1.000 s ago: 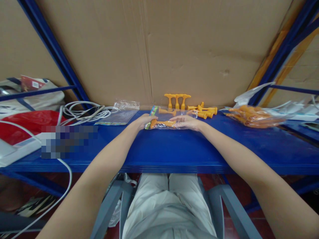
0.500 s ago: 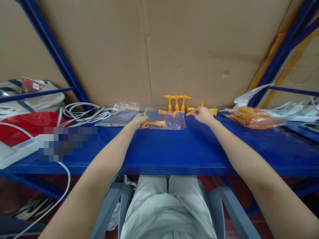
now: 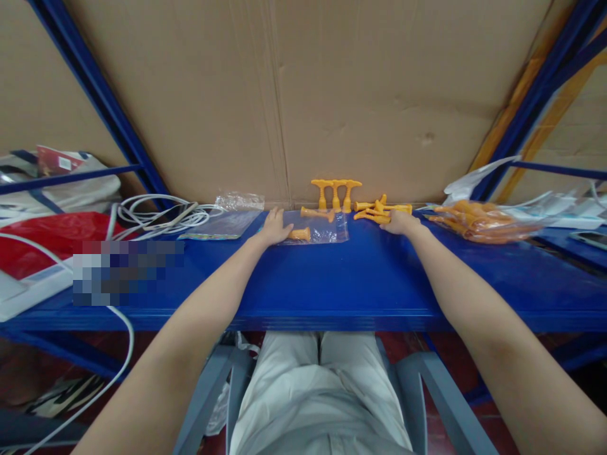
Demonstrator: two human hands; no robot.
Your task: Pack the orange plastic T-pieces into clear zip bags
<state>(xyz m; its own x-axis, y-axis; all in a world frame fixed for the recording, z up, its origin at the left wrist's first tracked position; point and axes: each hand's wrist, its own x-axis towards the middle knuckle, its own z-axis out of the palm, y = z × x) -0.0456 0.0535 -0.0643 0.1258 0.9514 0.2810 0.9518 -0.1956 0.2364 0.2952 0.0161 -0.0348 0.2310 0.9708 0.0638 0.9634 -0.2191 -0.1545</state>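
My left hand [image 3: 274, 229] lies on the left end of a clear plastic bag [image 3: 327, 230] on the blue shelf [image 3: 332, 278], fingers stretched flat. Inside the bag lies an orange plastic piece [image 3: 300, 234], right at my fingertips. My right hand [image 3: 401, 222] rests beside a small heap of loose orange T-shaped pieces [image 3: 384, 211], its fingers curled on one of them. Three more orange pieces [image 3: 336, 191] stand upright against the cardboard wall behind the bag.
A pile of empty clear bags [image 3: 227, 218] and coiled white cable [image 3: 161, 213] lie to the left. A bag full of orange pieces [image 3: 478, 222] sits at the right. Red and white items [image 3: 52, 237] crowd the far left. Cardboard [image 3: 303, 95] backs the shelf.
My right hand left the bag and moved right to the loose orange pieces. My left hand went from gripping the bag's end to lying flat on it.
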